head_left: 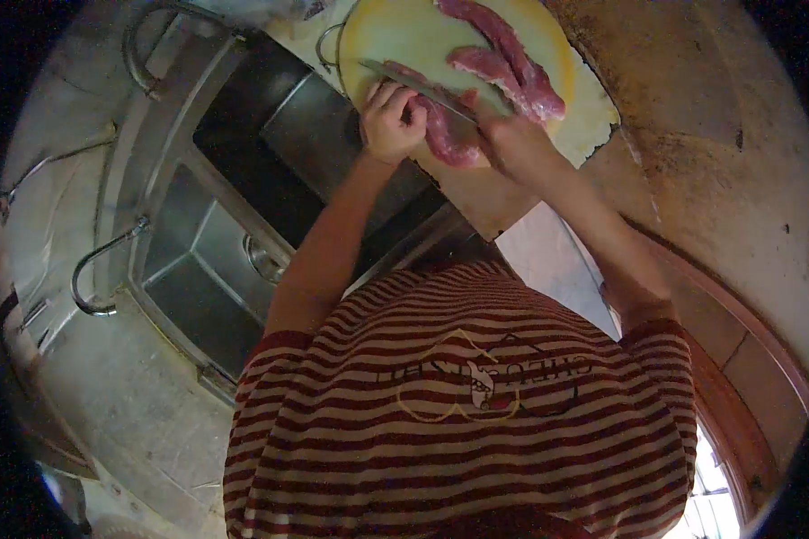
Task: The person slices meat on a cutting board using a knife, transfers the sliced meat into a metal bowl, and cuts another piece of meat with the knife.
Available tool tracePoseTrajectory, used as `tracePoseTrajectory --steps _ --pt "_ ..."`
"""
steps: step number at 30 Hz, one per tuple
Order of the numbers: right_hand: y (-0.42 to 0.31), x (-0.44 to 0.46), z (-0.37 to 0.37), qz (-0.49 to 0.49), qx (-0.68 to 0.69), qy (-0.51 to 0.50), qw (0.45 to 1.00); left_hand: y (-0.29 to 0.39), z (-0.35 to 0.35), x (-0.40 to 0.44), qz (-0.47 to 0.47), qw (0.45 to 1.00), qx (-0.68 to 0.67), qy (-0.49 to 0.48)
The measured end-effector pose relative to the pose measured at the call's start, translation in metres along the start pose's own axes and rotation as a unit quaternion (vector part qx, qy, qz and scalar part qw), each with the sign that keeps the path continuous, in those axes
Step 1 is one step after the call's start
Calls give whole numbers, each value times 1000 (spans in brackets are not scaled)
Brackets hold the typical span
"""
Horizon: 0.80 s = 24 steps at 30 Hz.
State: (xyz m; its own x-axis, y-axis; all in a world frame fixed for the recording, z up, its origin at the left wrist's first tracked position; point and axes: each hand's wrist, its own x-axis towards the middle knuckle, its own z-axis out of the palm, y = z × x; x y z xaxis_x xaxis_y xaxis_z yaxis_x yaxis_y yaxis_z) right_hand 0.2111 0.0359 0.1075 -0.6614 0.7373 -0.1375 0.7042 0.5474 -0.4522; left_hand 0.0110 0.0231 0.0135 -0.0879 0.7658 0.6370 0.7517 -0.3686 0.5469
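On a round, pale yellow cutting board [395, 31] lies a strip of raw meat [451, 142]. My right hand [511, 139] is closed around the handle of a knife [422, 87], whose blade points up and left across the strip. My left hand [392, 119] presses on the meat's left part with curled fingers, close to the blade. Farther back on the board rest more long pieces of raw meat [512, 67], apart from both hands. The knife handle is mostly hidden by my right hand.
Left of the board is a double steel sink [216, 256] with two curved faucets [94, 269]. A metal ring handle [326, 49] stands out at the board's left rim. Worn countertop [701, 117] spreads to the right, and a white surface [553, 260] shows below the board.
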Motion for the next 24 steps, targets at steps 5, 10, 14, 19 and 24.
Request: tracePoseTrajectory --steps 5,10,14,19,24 --pt "-6 88 27 -115 33 63 991 -1 -2 1 10 1000 8 -7" --pt "-18 94 -32 13 124 -61 990 -2 -1 0 29 999 -20 11" --pt "44 62 -18 -75 66 63 993 0 -1 0 21 999 -19 13" --pt "1 -22 -34 -59 23 27 998 1 -2 -2 15 1000 -2 16" --pt "11 -29 -22 15 4 -65 998 3 -1 -4 11 999 -2 40"
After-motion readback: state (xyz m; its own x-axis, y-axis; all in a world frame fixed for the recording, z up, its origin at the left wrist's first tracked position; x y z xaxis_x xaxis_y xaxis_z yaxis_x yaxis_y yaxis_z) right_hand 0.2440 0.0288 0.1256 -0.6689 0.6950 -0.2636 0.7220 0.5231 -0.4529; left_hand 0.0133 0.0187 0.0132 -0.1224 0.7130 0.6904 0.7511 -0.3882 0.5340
